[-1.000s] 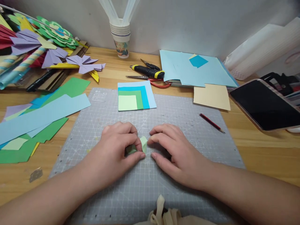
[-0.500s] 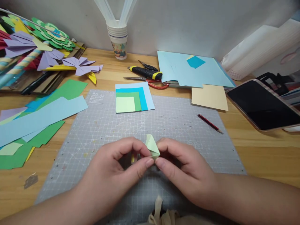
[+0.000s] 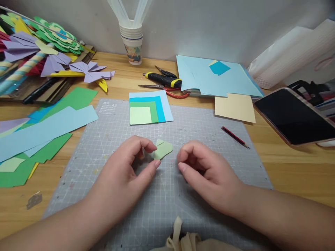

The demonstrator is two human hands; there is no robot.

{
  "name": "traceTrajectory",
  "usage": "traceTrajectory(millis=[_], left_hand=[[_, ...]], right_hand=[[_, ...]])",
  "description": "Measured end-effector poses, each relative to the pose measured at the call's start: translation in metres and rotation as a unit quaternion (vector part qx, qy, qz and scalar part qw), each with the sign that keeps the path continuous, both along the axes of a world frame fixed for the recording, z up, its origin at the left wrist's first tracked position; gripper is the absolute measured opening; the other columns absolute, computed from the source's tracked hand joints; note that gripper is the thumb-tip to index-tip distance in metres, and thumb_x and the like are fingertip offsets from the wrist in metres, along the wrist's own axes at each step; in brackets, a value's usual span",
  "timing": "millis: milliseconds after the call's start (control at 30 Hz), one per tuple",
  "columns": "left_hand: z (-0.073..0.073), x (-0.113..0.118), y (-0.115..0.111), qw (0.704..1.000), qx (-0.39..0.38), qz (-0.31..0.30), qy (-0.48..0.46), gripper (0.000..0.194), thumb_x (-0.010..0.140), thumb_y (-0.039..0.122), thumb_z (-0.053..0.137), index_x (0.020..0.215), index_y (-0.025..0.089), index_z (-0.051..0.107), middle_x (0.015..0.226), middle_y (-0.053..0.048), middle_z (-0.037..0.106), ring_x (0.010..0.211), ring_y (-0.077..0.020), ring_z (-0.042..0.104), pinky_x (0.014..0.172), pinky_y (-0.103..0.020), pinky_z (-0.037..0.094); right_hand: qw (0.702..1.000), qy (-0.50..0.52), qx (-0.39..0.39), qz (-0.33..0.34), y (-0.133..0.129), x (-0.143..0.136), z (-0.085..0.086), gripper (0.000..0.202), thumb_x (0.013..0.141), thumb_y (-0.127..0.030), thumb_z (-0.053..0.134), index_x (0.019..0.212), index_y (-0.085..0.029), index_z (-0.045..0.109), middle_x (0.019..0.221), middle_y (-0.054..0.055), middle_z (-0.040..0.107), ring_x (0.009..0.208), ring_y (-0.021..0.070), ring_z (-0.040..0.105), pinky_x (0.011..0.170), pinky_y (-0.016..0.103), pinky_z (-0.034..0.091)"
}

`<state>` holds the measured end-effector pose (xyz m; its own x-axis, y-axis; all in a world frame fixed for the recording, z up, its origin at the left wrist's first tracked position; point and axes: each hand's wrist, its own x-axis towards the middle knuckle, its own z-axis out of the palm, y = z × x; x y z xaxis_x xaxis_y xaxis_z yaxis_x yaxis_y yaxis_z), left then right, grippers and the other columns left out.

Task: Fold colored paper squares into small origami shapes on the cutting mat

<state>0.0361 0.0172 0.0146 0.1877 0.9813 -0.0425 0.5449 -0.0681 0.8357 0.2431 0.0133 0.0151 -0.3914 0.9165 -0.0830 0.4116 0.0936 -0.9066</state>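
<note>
A small folded pale green paper piece point(image 3: 163, 150) sits over the grey cutting mat point(image 3: 199, 139). My left hand point(image 3: 131, 167) pinches its left end between thumb and forefinger. My right hand point(image 3: 206, 174) hovers just to the right of the piece, fingers curled, a small gap between them and the paper. Farther back on the mat lies a stack of nested paper squares point(image 3: 149, 108), light blue, blue, green and pale green.
Scissors point(image 3: 167, 89) and a black-and-yellow cutter point(image 3: 163, 79) lie behind the mat. A red pencil point(image 3: 235, 137) rests at the mat's right edge, a phone point(image 3: 295, 116) beyond it. Paper sheets point(image 3: 47, 129) and folded paper shapes point(image 3: 89, 71) fill the left; a paper cup stack point(image 3: 132, 43) stands at the wall.
Both hands pinched the green piece half a second ago. Now my right hand has let go and drawn slightly right, and the piece lies flatter in my left fingers.
</note>
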Motion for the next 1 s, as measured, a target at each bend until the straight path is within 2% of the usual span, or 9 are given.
traceTrajectory(millis=[133, 233, 333, 467, 567, 700, 833, 900, 1000], left_hand=[[-0.003, -0.001, 0.005, 0.996, 0.054, 0.012, 0.072, 0.021, 0.081, 0.032, 0.064, 0.098, 0.024, 0.055, 0.092, -0.001, 0.058, 0.084, -0.0209, 0.053, 0.073, -0.037, 0.043], [-0.005, -0.001, 0.009, 0.993, 0.075, 0.022, 0.094, 0.026, 0.080, 0.034, 0.065, 0.101, 0.022, 0.055, 0.094, -0.003, 0.059, 0.088, -0.0230, 0.054, 0.078, -0.041, 0.043], [-0.005, -0.001, 0.013, 0.990, 0.086, 0.008, 0.110, 0.030, 0.082, 0.032, 0.064, 0.110, 0.024, 0.058, 0.094, -0.003, 0.063, 0.090, -0.0246, 0.056, 0.081, -0.045, 0.041], [-0.005, 0.000, 0.016, 0.986, 0.092, -0.041, 0.132, 0.014, 0.086, 0.028, 0.059, 0.096, 0.028, 0.068, 0.096, -0.001, 0.068, 0.095, -0.0248, 0.059, 0.086, -0.046, 0.038], [-0.005, -0.001, 0.014, 0.992, 0.069, -0.046, 0.090, 0.013, 0.085, 0.026, 0.058, 0.094, 0.025, 0.068, 0.095, -0.002, 0.069, 0.094, -0.0244, 0.060, 0.087, -0.046, 0.039], [0.000, -0.002, 0.011, 0.999, 0.001, 0.007, -0.054, 0.023, 0.083, 0.022, 0.056, 0.106, 0.024, 0.060, 0.092, -0.002, 0.066, 0.088, -0.0209, 0.060, 0.082, -0.039, 0.045], [0.003, -0.002, 0.009, 0.967, -0.035, 0.105, -0.229, 0.026, 0.080, 0.021, 0.064, 0.105, 0.025, 0.058, 0.095, 0.000, 0.060, 0.087, -0.0153, 0.057, 0.075, -0.028, 0.048], [0.003, -0.003, 0.009, 0.946, -0.085, 0.091, -0.298, 0.020, 0.082, 0.027, 0.066, 0.102, 0.025, 0.061, 0.096, 0.000, 0.060, 0.085, -0.0135, 0.056, 0.073, -0.025, 0.047], [0.003, -0.004, 0.010, 0.923, -0.165, 0.055, -0.343, 0.010, 0.086, 0.033, 0.066, 0.089, 0.024, 0.065, 0.089, 0.000, 0.062, 0.079, -0.0123, 0.055, 0.070, -0.023, 0.046]], right_hand=[[0.990, -0.082, 0.109, -0.039, 0.008, 0.006, -0.005, 0.017, 0.086, -0.015, 0.055, 0.097, -0.026, 0.048, 0.086, -0.002, 0.052, 0.070, 0.0132, 0.049, 0.057, 0.026, 0.041], [0.975, -0.118, 0.188, -0.011, 0.017, 0.005, -0.009, 0.028, 0.085, -0.013, 0.057, 0.110, -0.024, 0.049, 0.106, 0.004, 0.056, 0.096, 0.0182, 0.053, 0.080, 0.033, 0.045], [0.966, -0.141, 0.214, 0.028, 0.021, 0.002, -0.010, 0.031, 0.086, -0.014, 0.057, 0.115, -0.022, 0.051, 0.120, 0.008, 0.057, 0.115, 0.0214, 0.050, 0.098, 0.041, 0.038], [0.952, -0.163, 0.248, 0.077, 0.017, -0.001, -0.008, 0.023, 0.084, -0.009, 0.054, 0.099, -0.024, 0.064, 0.134, 0.008, 0.054, 0.126, 0.0239, 0.047, 0.102, 0.046, 0.031], [0.942, -0.174, 0.264, 0.113, 0.013, -0.001, -0.007, 0.032, 0.084, -0.007, 0.051, 0.108, -0.022, 0.066, 0.138, 0.007, 0.056, 0.130, 0.0258, 0.045, 0.105, 0.051, 0.026], [0.960, -0.123, 0.233, 0.097, 0.011, 0.000, -0.005, 0.043, 0.087, -0.007, 0.048, 0.127, -0.019, 0.060, 0.132, 0.010, 0.062, 0.123, 0.0241, 0.053, 0.104, 0.050, 0.033], [0.994, 0.027, 0.100, 0.042, 0.013, 0.001, 0.001, 0.040, 0.086, -0.014, 0.056, 0.123, -0.026, 0.066, 0.128, 0.006, 0.064, 0.122, 0.0213, 0.056, 0.103, 0.041, 0.044], [0.994, 0.094, 0.036, 0.044, 0.013, 0.002, 0.004, 0.040, 0.086, -0.014, 0.059, 0.121, -0.031, 0.067, 0.130, 0.003, 0.064, 0.123, 0.0193, 0.056, 0.104, 0.038, 0.044], [0.986, 0.150, -0.006, 0.074, 0.012, 0.002, 0.006, 0.042, 0.085, -0.009, 0.059, 0.117, -0.034, 0.068, 0.129, -0.001, 0.064, 0.122, 0.0168, 0.056, 0.105, 0.035, 0.042]])
